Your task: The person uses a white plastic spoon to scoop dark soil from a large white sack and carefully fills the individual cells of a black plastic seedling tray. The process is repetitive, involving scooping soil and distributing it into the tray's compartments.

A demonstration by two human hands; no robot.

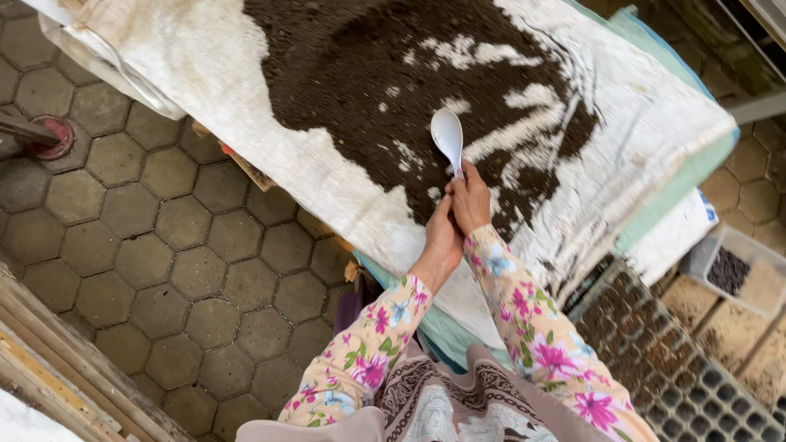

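Where dark soil [385, 90] covers white sheeting [639, 123] on table: white plastic spoon [448, 135], clean, handle pinched by right hand [471, 200]; left hand [442, 237] closed, touching right. Seedling tray [671, 360] nearby.

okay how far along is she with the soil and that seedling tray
Done: dark soil is spread over the white sheet. In hand: the right hand holds a white spoon, and the left hand meets it at the handle. Left: the black seedling tray cells look mostly unfilled.
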